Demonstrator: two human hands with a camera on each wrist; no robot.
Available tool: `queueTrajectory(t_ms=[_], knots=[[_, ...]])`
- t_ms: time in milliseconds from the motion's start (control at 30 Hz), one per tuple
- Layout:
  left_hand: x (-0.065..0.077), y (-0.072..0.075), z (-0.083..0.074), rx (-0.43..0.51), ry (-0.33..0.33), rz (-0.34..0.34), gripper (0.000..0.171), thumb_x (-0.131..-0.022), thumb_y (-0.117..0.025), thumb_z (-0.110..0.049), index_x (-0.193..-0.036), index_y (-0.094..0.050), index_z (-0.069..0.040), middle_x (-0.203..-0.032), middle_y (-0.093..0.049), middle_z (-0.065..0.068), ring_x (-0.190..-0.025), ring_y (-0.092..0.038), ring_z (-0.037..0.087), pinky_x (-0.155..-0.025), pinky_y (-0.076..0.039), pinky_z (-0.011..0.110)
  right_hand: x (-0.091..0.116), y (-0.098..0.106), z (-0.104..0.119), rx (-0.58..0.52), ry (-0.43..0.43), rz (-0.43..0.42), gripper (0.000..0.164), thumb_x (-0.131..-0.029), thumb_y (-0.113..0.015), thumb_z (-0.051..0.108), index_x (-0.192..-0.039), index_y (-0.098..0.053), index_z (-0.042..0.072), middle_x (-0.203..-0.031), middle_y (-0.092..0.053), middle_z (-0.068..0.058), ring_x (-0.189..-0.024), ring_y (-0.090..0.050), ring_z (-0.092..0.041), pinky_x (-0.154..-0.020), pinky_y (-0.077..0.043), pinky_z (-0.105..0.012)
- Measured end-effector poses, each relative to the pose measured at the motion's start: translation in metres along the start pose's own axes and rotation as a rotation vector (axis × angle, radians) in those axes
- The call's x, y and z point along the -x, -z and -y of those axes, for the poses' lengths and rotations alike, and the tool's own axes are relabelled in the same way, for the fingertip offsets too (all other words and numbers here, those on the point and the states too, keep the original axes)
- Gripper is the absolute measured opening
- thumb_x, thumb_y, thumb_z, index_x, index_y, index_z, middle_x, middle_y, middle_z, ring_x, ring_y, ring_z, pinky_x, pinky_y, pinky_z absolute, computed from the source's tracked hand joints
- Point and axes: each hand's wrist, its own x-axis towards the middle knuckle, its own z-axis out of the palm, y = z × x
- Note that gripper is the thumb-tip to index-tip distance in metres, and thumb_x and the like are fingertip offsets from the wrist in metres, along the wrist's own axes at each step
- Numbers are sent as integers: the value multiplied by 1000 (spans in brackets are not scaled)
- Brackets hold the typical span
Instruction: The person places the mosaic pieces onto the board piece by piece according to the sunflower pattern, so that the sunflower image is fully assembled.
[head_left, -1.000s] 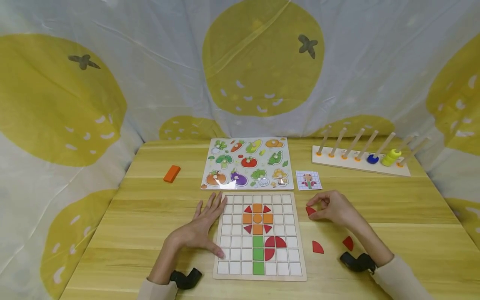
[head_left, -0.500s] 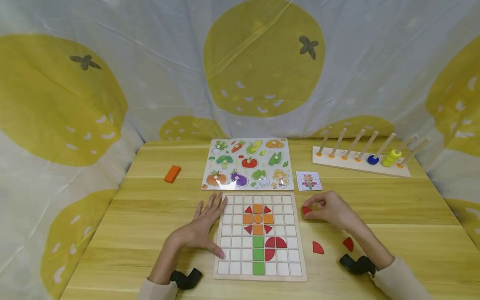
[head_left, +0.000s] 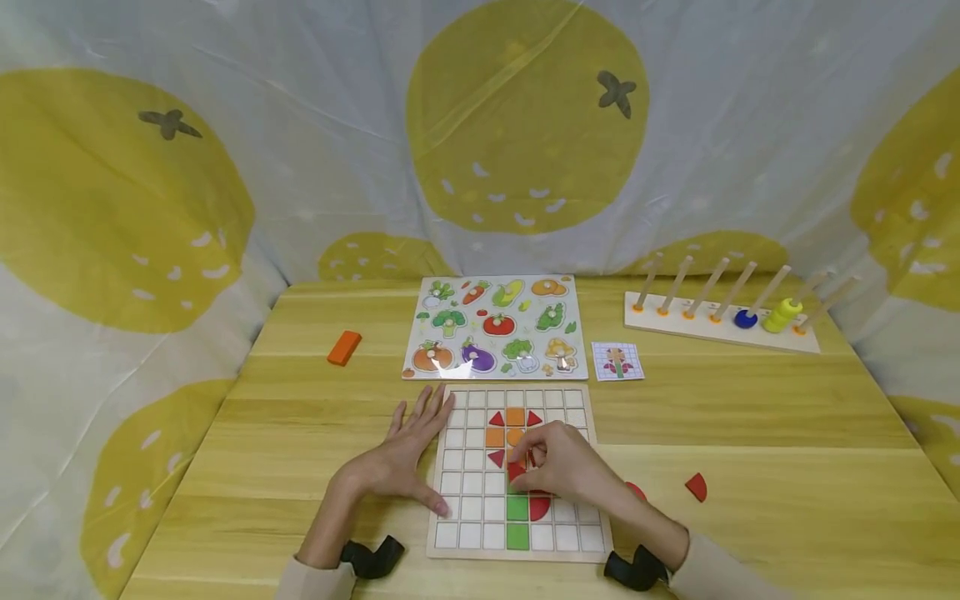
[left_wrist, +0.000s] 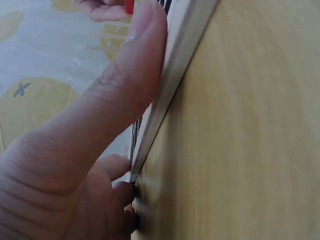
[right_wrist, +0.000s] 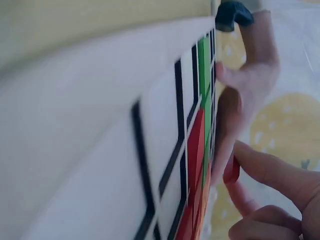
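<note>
My left hand (head_left: 397, 458) rests with spread fingers along the left edge of a white gridded pattern board (head_left: 470, 533); its thumb (left_wrist: 142, 45) lies on the rim. Above the board, my right hand (head_left: 566, 462) pinches a red quarter-circle tile (head_left: 516, 472) between thumb and fingers, over the upper green square. In the right wrist view that tile (right_wrist: 231, 170) is apart from the board's surface. Orange squares (head_left: 515, 416), red triangles (head_left: 496, 418) and green squares (head_left: 517, 537) lie on the grid. A red quarter-circle (head_left: 540, 508) beside the green column is partly covered by my right hand.
Right of the board lie one red quarter-circle (head_left: 697, 487) and another (head_left: 637, 490) mostly behind my forearm. A pattern card (head_left: 618, 361), vegetable puzzle (head_left: 495, 342) and peg stand (head_left: 720, 332) stand behind. An orange block (head_left: 344, 348) lies at left.
My right hand has carried the red quarter-circle tile leftward from beside the board to above the green column. The left hand has stayed at the board's edge.
</note>
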Motion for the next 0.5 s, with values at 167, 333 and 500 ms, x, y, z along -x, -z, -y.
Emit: queueTrajectory(t_ms=[167,333,500], knots=[[0,0,0,-9,-5,-5,151,-61,-97,-53,-167,2,-8,-173,19,15,-160,19,40,-125,15,68,-8,-17,6,72,12,23,20,-73,-94,16,-84,-78,14,-63,-48,4,-63,-44,-12,-55,-31,-21],[1,0,1,-2,-5,-7,151,-61,-97,-51,-166,1,-7,-173,19,16,-160,19,40,-125,15,68,-13,-24,9,131,44,29,22,-70,-95,14,-82,-76,12,-67,-54,4,-64,-47,-12,-55,-34,-22],[0,0,1,-4,-3,-8,152,-60,-97,-51,-166,1,-7,-173,19,16,-160,20,40,-125,16,67,-15,-24,13,171,69,19,25,-69,-96,12,-80,-73,12,-62,-54,5,-57,-47,-10,-50,-35,-22]])
